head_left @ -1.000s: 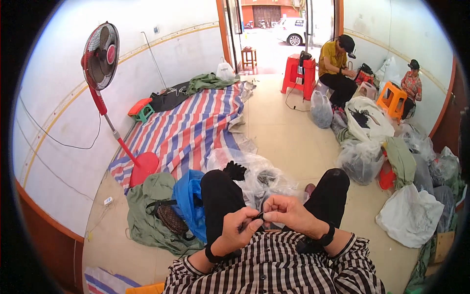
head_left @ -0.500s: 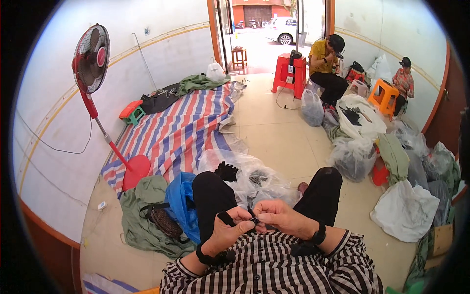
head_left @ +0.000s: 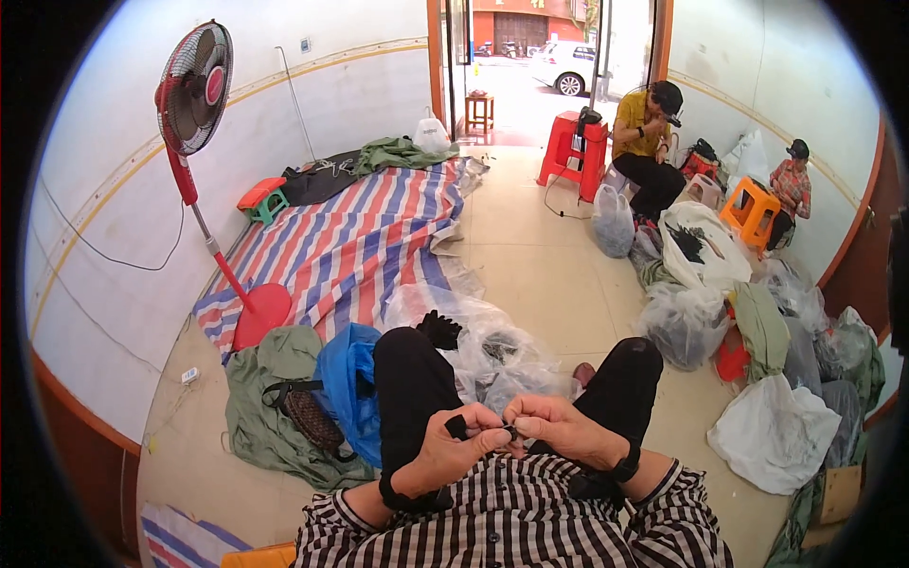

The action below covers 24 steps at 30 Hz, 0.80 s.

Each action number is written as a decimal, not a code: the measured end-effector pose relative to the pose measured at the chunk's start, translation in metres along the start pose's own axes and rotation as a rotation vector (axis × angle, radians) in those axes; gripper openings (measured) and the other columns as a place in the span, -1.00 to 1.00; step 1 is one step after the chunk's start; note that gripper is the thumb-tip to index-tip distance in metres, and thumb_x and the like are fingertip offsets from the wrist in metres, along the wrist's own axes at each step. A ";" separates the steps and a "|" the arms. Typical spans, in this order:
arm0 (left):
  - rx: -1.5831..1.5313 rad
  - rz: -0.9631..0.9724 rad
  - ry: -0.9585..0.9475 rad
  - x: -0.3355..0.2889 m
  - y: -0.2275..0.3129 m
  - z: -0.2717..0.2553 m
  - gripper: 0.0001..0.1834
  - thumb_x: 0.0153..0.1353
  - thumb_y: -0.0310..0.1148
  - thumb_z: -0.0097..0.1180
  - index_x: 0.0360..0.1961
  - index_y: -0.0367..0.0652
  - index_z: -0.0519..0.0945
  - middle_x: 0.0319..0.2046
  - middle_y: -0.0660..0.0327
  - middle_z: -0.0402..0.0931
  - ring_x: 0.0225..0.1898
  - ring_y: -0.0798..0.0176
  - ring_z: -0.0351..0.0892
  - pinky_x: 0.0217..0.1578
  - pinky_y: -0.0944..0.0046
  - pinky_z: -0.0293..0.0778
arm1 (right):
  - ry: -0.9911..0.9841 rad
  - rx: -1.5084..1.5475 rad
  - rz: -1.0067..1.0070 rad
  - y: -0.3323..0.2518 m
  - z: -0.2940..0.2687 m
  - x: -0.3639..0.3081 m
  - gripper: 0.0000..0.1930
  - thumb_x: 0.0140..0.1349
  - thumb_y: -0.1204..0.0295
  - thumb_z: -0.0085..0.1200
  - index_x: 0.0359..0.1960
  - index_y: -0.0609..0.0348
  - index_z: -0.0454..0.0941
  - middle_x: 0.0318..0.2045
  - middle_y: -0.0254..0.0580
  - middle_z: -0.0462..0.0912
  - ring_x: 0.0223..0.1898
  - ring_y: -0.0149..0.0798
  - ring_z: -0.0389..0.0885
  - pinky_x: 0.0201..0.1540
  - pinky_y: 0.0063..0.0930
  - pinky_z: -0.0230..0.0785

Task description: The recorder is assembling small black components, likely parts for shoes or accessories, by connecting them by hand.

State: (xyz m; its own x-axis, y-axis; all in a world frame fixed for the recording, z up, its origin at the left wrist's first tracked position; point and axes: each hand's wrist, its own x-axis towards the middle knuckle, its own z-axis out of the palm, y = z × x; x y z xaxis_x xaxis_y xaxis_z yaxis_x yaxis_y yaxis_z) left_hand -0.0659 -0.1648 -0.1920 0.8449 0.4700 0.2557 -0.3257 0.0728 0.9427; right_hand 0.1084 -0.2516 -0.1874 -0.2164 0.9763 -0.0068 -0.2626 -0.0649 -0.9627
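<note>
Above my lap, both hands meet fingertip to fingertip around a small black piece (head_left: 512, 432), mostly covered by the fingers, so its kind does not show. My left hand (head_left: 453, 449) is closed in a pinch on it, and a black cloth-like strip (head_left: 457, 427) shows at its fingers. From the other side, my right hand (head_left: 561, 431) pinches the same piece. Beyond my left knee lies a bunch of black knitted gloves (head_left: 439, 329), next to a clear plastic bag (head_left: 492, 327) with dark items inside.
A blue bag (head_left: 350, 379) and green cloth (head_left: 270, 407) lie by my left leg, near a standing fan (head_left: 260, 312) and striped sheet (head_left: 350, 237). Filled bags (head_left: 684, 327) crowd the right. Two people (head_left: 649, 142) sit farther off near red (head_left: 575, 156) and orange stools (head_left: 750, 213).
The view has shifted slightly. My hands stay together over my lap, with the fingers moved a little on the small black piece; the black strip at my left hand shows less length.
</note>
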 end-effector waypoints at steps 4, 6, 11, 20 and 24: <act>-0.126 -0.036 0.044 0.005 0.003 0.007 -0.85 0.12 -0.41 0.15 -0.38 -0.29 0.50 -0.44 0.27 0.53 -0.42 0.52 0.46 -0.38 0.51 0.38 | -0.032 0.165 0.034 0.006 -0.006 0.002 -0.79 0.27 0.30 -0.08 -0.31 0.21 0.33 -0.52 -0.38 0.40 -0.43 -0.48 0.42 -0.31 -0.65 0.27; -0.138 -0.067 0.013 0.006 0.005 0.008 -0.86 0.12 -0.43 0.15 -0.36 -0.28 0.50 -0.43 0.28 0.52 -0.42 0.53 0.46 -0.38 0.51 0.38 | -0.070 0.284 0.047 0.009 -0.007 0.001 -0.79 0.27 0.30 -0.08 -0.31 0.21 0.33 -0.52 -0.38 0.40 -0.43 -0.47 0.42 -0.31 -0.65 0.27; -0.131 -0.143 0.047 0.004 0.003 0.009 -0.86 0.10 -0.42 0.17 -0.38 -0.25 0.50 -0.47 0.33 0.50 -0.46 0.55 0.42 -0.43 0.53 0.34 | 0.060 0.005 -0.078 0.006 -0.004 -0.005 -0.85 0.28 0.37 -0.11 -0.32 0.20 0.31 -0.51 -0.38 0.39 -0.42 -0.50 0.40 -0.30 -0.64 0.28; -0.131 -0.122 0.045 0.006 0.014 0.021 -0.81 0.08 -0.36 0.20 -0.40 -0.25 0.51 -0.52 0.34 0.49 -0.53 0.58 0.37 -0.49 0.54 0.31 | 0.051 0.020 -0.133 -0.002 0.000 -0.019 -0.80 0.33 0.30 -0.19 -0.27 0.21 0.28 -0.44 -0.34 0.39 -0.39 -0.48 0.39 -0.25 -0.61 0.26; -0.136 -0.081 -0.019 0.011 0.028 0.028 -0.80 0.09 -0.36 0.19 -0.36 -0.27 0.52 -0.48 0.31 0.51 -0.47 0.56 0.43 -0.43 0.53 0.36 | -0.023 -0.049 -0.129 -0.012 0.002 -0.022 -0.76 0.34 0.25 -0.23 -0.27 0.20 0.28 -0.47 -0.36 0.37 -0.41 -0.48 0.38 -0.29 -0.60 0.26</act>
State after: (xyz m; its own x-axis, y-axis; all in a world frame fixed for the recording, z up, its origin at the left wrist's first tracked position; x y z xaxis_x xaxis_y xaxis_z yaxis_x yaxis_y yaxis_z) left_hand -0.0538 -0.1827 -0.1566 0.8779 0.4415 0.1855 -0.3099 0.2284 0.9229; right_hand 0.1138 -0.2725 -0.1754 -0.2052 0.9709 0.1236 -0.2439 0.0716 -0.9672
